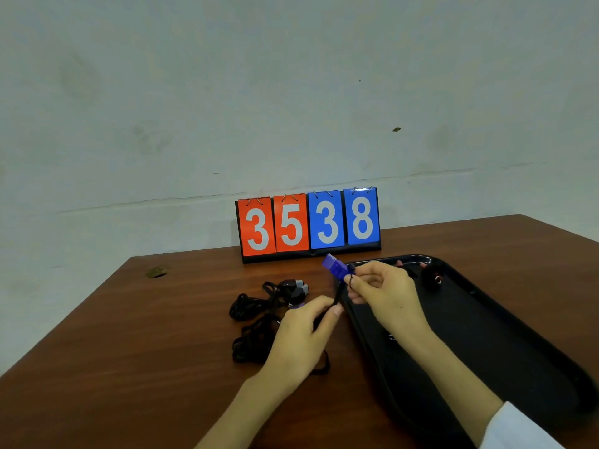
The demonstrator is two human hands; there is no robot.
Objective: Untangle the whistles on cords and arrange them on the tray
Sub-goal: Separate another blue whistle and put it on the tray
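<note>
Right hand: you pinch the blue whistle — over the tray's far-left rim.
Left hand: you pinch its cord, left of the tray.
Black whistle: tangled — farther left.

We see our left hand and right hand bare, with slim fingers. A white sleeve covers our right arm from partway up the forearm; the cloth looks plain and its cuff edge is slightly blurred. Our left forearm shows uncovered for as much of it as is in view.
</note>
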